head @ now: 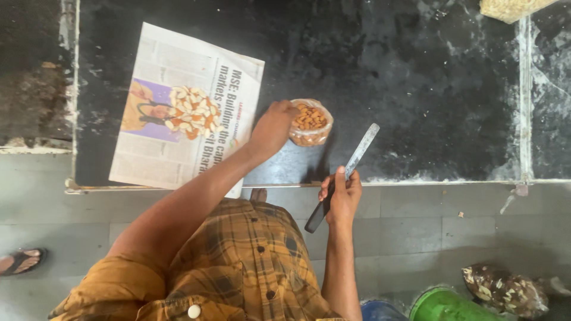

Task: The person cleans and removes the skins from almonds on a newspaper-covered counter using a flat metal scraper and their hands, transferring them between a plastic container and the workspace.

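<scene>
My left hand reaches into a small clear bag of whole almonds standing on the black stone counter; the fingers are at the bag's rim, and whether they pinch an almond is hidden. My right hand grips a knife by its dark handle at the counter's front edge, the long steel blade pointing up and to the right. A newspaper sheet lies spread on the counter to the left, with a pile of cut almond pieces on it.
Another person's sandalled foot shows at the far left on the grey tiled floor. A green bucket and a plastic bag of scraps sit at lower right. A pale bag rests on the counter's far right corner.
</scene>
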